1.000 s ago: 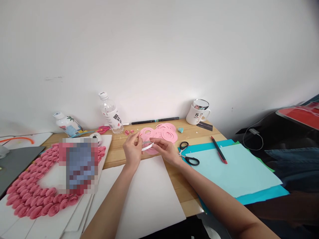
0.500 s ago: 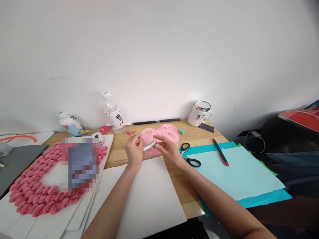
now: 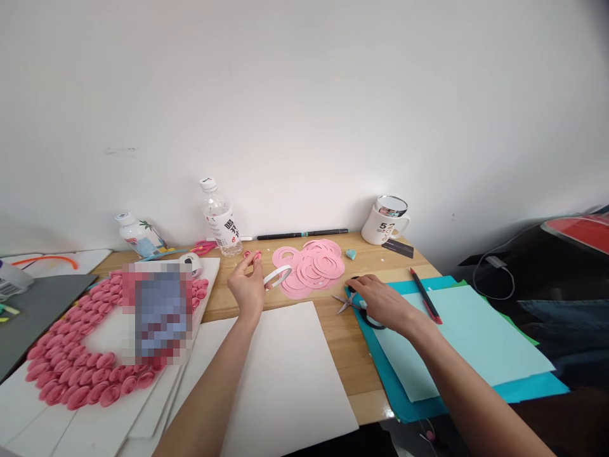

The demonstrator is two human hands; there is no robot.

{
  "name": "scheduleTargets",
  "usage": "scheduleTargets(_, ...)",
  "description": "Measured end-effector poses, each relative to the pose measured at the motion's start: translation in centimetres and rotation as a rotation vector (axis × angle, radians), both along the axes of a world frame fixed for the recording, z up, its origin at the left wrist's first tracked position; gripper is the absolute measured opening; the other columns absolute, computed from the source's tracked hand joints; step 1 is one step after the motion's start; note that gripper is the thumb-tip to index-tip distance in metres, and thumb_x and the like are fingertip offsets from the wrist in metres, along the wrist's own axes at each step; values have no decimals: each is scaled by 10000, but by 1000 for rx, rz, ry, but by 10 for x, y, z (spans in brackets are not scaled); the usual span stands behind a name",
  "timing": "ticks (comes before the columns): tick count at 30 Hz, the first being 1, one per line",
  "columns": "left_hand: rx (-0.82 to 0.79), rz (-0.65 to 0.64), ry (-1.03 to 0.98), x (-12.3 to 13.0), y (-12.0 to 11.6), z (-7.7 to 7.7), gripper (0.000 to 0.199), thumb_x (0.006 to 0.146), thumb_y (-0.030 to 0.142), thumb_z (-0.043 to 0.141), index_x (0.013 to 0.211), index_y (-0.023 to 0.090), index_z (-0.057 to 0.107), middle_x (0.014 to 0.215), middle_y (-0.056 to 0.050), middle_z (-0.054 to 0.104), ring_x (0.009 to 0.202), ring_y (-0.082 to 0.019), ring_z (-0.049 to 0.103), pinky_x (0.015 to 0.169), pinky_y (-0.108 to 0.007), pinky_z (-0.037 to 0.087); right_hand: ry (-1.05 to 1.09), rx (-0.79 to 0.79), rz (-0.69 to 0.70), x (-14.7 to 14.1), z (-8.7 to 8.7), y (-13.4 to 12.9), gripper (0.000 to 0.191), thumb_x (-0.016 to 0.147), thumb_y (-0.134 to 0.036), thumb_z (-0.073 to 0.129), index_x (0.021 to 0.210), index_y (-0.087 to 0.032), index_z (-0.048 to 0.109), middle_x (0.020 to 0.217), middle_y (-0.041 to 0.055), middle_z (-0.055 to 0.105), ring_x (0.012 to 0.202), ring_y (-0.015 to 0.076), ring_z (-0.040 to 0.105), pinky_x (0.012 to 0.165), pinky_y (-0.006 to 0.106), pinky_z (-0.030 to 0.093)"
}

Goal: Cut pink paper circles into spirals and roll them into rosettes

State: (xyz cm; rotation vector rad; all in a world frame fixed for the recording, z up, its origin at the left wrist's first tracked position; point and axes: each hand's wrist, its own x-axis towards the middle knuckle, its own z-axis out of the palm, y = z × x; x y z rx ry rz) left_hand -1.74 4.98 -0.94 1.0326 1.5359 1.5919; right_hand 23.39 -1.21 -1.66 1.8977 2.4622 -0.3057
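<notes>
Raised over the desk, my left hand [image 3: 247, 289] is closed, pinching a small pink rolled-paper flower [image 3: 257, 256] at its fingertips. A roll of white tape [image 3: 278, 277] hangs at the same hand, its ring standing beside the palm. My right hand [image 3: 383, 297] lies over the black handles of the scissors [image 3: 343, 304], fingers curled onto the upper loop. Their blades are spread and point left; the thumb is hidden. Between the hands is a heap of pink paper rings and spirals [image 3: 311, 270].
White paper [image 3: 290, 374] lies in front, blue sheets [image 3: 471, 336] with a red-black pen [image 3: 425, 295] at right. Left is a board with a ring of pink paper flowers [image 3: 78, 374]. A water bottle [image 3: 222, 222], marker [image 3: 304, 234] and mug [image 3: 384, 222] line the wall.
My right hand has left the tape and moved right and down onto the scissors. The left hand has kept the tape roll and drawn slightly left.
</notes>
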Motion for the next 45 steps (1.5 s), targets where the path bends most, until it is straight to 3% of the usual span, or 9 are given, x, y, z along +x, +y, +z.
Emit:
scheduleTargets(5,-48,35,-46,-1,2,0,331,714,329,598,988,161,681,1057,-110,655,382,-50,503,293,-189,411,17,35,75,-3,1,-8,558,602,61,450,1095,-174,566,1030,124,601,1098,280,454,806,323,388)
scheduleTargets(13,-44,26,-96,0,2,1,349,708,330,597,997,148,669,1043,-112,665,412,-63,522,297,-180,404,0,46,-52,-6,11,-10,425,663,14,454,1014,-181,590,876,106,629,907,264,561,696,318,404)
scheduleTargets(17,-34,16,-76,0,1,-2,350,710,360,594,983,154,670,1053,-110,663,331,-25,454,274,-169,373,316,49,-76,4,18,-12,341,749,-111,488,1056,-234,569,886,72,650,930,241,572,758,338,429)
scheduleTargets(25,-28,-12,-70,1,1,-6,354,718,367,592,996,161,661,1054,-112,664,319,-31,469,256,-159,344,1365,-246,-84,-5,4,-4,444,768,-454,573,1139,-218,511,863,74,636,778,183,585,721,340,452)
scheduleTargets(31,-14,-2,-37,4,-2,-6,339,730,365,584,1006,185,664,1049,-92,669,351,-42,491,270,-169,390,1750,-433,-92,-37,1,-1,608,646,-498,690,1165,-238,512,888,69,632,683,131,531,706,330,451)
scheduleTargets(34,26,22,-19,5,-2,-8,320,742,358,572,996,187,665,1044,-89,670,391,-50,508,293,-171,415,1863,-515,-113,-55,4,6,548,632,-508,699,1069,-203,568,806,45,643,611,102,515,705,326,456)
scheduleTargets(38,81,34,50,6,-2,-9,303,758,322,557,1002,180,667,1049,-103,665,540,-106,601,363,-189,466,1755,-238,-178,-83,14,10,316,697,-360,692,927,-186,564,764,33,652,620,126,581,685,321,470)
scheduleTargets(42,155,66,170,6,-2,-11,261,771,270,543,971,174,680,1004,-96,675,687,-150,639,502,-238,529,1425,26,-41,-104,25,2,323,728,-275,654,1016,-229,515,1008,65,628,822,171,616,781,361,474)
scheduleTargets(45,200,71,247,6,-3,-11,241,778,227,523,944,163,685,995,-93,676,791,-174,642,588,-260,541,1154,169,79,-117,26,-5,317,750,-231,617,1052,-224,520,977,58,633,882,180,601,797,348,473)
